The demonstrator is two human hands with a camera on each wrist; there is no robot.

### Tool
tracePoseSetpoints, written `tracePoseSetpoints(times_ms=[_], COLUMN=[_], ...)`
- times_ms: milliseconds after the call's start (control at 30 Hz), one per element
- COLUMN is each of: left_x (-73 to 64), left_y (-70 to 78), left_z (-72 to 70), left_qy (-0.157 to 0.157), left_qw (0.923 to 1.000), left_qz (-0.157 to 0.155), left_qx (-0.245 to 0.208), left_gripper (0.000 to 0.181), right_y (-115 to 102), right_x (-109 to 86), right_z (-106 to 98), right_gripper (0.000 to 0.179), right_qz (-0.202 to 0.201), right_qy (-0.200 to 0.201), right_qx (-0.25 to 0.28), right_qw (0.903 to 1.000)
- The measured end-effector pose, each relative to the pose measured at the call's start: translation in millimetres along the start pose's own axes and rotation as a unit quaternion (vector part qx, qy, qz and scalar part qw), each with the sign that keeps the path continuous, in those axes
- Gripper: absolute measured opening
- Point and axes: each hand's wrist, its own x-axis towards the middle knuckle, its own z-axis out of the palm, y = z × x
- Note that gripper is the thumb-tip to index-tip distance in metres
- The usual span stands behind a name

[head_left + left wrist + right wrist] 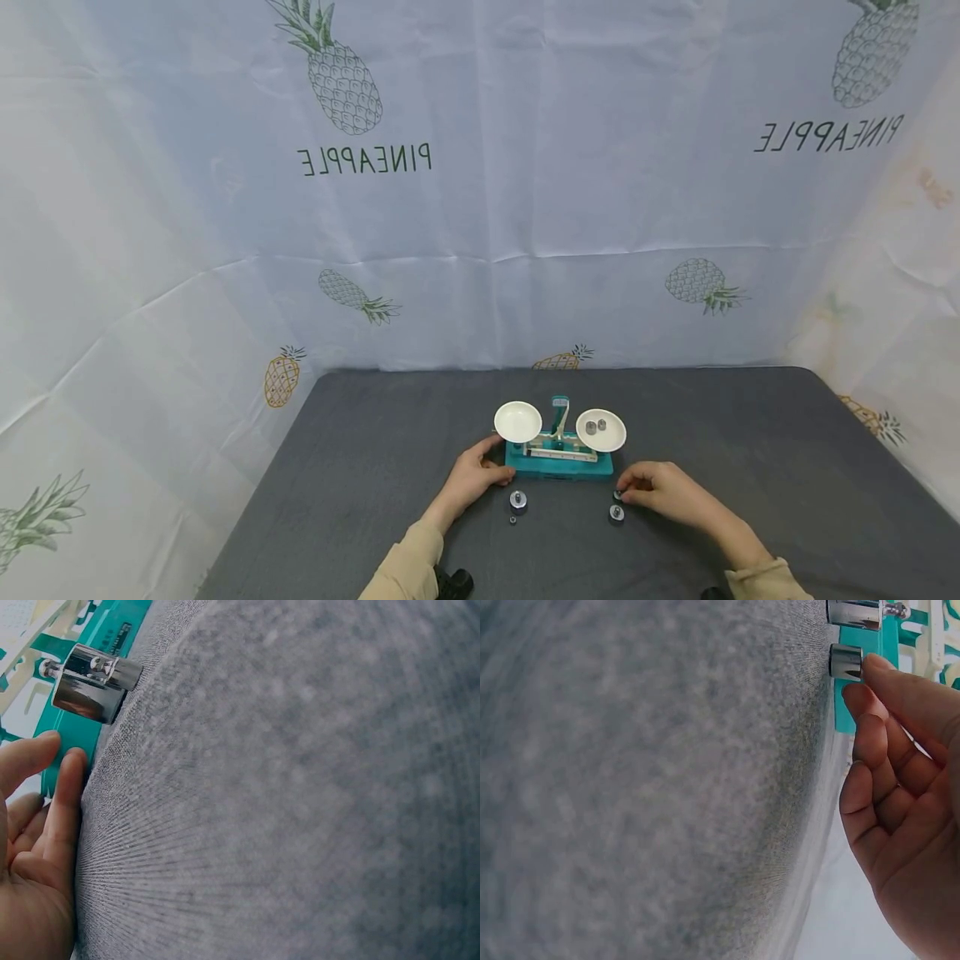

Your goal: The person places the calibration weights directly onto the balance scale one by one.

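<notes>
A teal balance scale (558,467) with two white pans stands on the table. My left hand (474,475) grips the left end of its base, thumb in front and fingers behind; the left wrist view shows thumb and fingers against the teal plastic (75,735). Below the scale's right end, my right hand (660,492) pinches a small metal weight (846,661) by its top between thumb and forefinger. A larger weight (617,514) stands just nearer. Two weights (592,427) lie in the right pan (615,437); the left pan (517,422) holds nothing.
In front of the scale's left end stand a larger knobbed weight (518,502) and a tiny one (513,520), near my left hand. Dark grey cloth covers the table (375,500). A white curtain (480,208) printed with pineapples hangs behind and at both sides.
</notes>
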Motion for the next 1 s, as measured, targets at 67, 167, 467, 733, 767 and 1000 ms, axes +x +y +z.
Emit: tracePoseSetpoints(times_ms=[67, 167, 467, 733, 767, 1000], left_x=[-0.3, -0.7, -0.7, 0.0, 0.0, 0.5], left_y=[0.0, -0.2, -0.2, 0.1, 0.1, 0.1], left_z=[-0.1, 0.0, 0.3, 0.3, 0.4, 0.9], left_qy=[-0.001, -0.001, 0.000, 0.002, 0.003, 0.003], left_qw=[1.0000, 1.0000, 1.0000, 1.0000, 1.0000, 1.0000], left_qz=[0.000, -0.001, -0.004, -0.007, -0.009, -0.006], left_qx=[0.001, 0.000, -0.003, -0.001, -0.001, 0.000], left_gripper=[0.064, 0.064, 0.065, 0.065, 0.065, 0.064], right_y=[-0.6, -1.5, -0.1, 0.0, -0.2, -4.5], right_x=[0.5, 1.2, 1.8, 1.6, 1.4, -1.4], right_z=[0.7, 1.4, 2.7, 1.5, 1.1, -2.6], right_gripper=[0.009, 0.009, 0.006, 0.005, 0.004, 0.005], right_qz=[-0.004, -0.010, -0.007, -0.001, 0.000, 0.008], right_qy=[0.004, 0.007, 0.012, 0.022, 0.024, 0.036], right_qx=[-0.004, -0.007, -0.025, -0.043, -0.044, -0.040], right_qw=[1.0000, 0.9999, 0.9996, 0.9988, 0.9987, 0.9985])
